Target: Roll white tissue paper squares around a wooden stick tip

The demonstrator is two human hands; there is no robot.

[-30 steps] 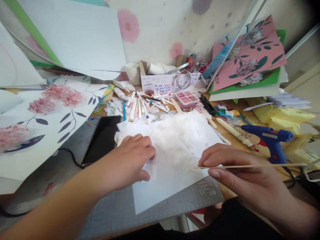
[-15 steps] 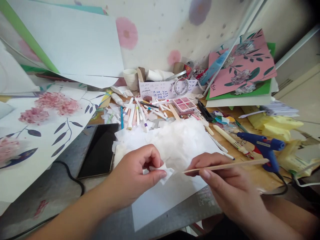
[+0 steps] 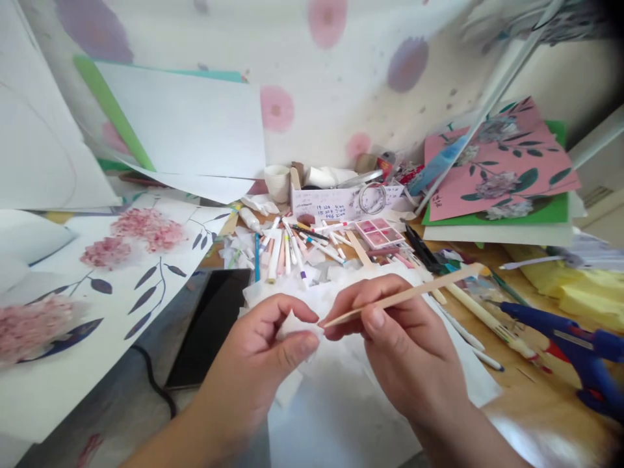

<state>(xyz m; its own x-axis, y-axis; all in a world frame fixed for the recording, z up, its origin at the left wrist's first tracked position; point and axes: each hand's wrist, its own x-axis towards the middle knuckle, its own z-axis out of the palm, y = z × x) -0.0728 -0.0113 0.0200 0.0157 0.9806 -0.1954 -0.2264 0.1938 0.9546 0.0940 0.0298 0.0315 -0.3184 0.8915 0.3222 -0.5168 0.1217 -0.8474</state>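
Note:
My left hand (image 3: pixel 263 357) is closed, pinching a small piece of white tissue paper (image 3: pixel 295 325) between thumb and fingers. In my right hand (image 3: pixel 404 344) lies a thin wooden stick (image 3: pixel 414 292), gripped between thumb and fingers. The stick's near tip meets the edge of the tissue, and its far end, with a yellowish blob, points to the upper right. Beneath both hands a white paper sheet (image 3: pixel 336 422) bears more soft white tissue, partly hidden by the hands.
A dark phone (image 3: pixel 209 325) lies left of my hands, beside a sheet with pink paper flowers (image 3: pixel 146 231). Behind are several markers (image 3: pixel 287 253) and a pink palette (image 3: pixel 379 233). A blue glue gun (image 3: pixel 570 338) rests at right, near pink flower artwork (image 3: pixel 502 162).
My hands have come together, bringing the stick's tip to the tissue. The stick now slants more steeply. The camera view has shifted, so the background sits lower and further right.

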